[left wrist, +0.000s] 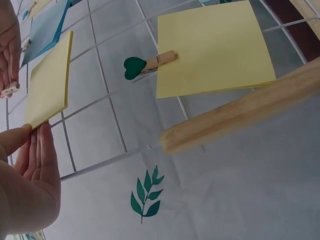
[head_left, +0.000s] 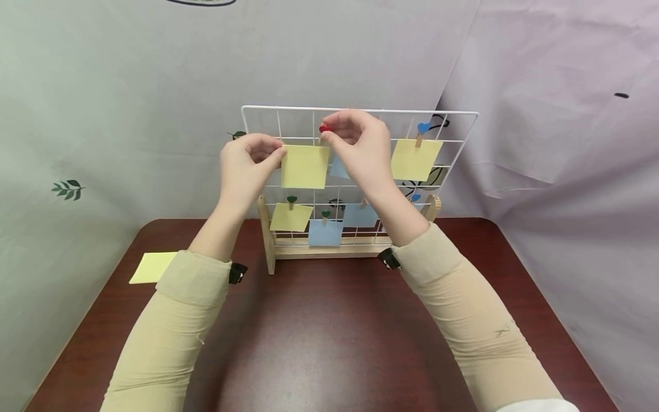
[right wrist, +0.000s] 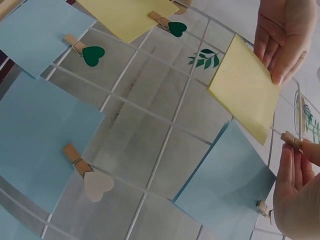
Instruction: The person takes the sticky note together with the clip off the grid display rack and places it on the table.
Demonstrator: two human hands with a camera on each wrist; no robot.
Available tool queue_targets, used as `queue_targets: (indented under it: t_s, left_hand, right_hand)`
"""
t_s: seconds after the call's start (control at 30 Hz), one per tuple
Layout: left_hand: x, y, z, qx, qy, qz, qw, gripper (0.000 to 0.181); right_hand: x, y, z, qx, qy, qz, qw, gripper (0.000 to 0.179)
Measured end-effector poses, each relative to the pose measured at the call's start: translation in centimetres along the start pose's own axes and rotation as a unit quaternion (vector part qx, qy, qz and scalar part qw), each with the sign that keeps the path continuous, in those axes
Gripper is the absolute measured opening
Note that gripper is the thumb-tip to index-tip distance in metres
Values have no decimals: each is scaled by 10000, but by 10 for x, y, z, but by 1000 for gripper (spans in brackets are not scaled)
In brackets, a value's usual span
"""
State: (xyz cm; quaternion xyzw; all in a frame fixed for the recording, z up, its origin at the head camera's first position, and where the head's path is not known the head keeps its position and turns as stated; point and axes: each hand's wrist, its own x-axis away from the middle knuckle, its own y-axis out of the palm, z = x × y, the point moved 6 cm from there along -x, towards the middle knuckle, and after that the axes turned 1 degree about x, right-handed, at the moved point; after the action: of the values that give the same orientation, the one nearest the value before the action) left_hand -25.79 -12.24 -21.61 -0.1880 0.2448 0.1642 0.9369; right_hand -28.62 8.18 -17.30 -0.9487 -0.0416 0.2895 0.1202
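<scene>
My left hand (head_left: 242, 171) pinches a yellow paper note (head_left: 304, 167) at its upper left corner, between thumb and fingers. The note is held up against the white wire grid (head_left: 360, 109). With thumb and fingertips my right hand (head_left: 369, 151) holds a small wooden clothespin (right wrist: 291, 140) topped by a red heart (head_left: 325, 129), close to the note's upper right corner. In the right wrist view the clothespin is near the note but apart from it. Below and beside it hangs a blue note (right wrist: 225, 182), partly covered by my right hand in the head view.
Yellow and blue notes hang on the grid from heart clothespins, among them a yellow note (head_left: 416, 160) at upper right and another (head_left: 291, 217) at lower left. A wooden stand (head_left: 329, 252) carries the grid on the dark red table (head_left: 309, 343). Yellow paper (head_left: 153, 267) lies at left.
</scene>
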Motion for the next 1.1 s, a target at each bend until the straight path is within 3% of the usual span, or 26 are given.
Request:
queue_targets:
  t_s: [0.77, 1.1]
  left_hand:
    - [8, -6, -12, 31, -100, 39, 9999, 15]
    - [15, -13, -18, 43, -122, 74, 9999, 15]
  right_hand:
    - [12, -8, 18, -525, 45, -151, 9985, 19]
    - [23, -9, 26, -469, 142, -177, 9986, 19]
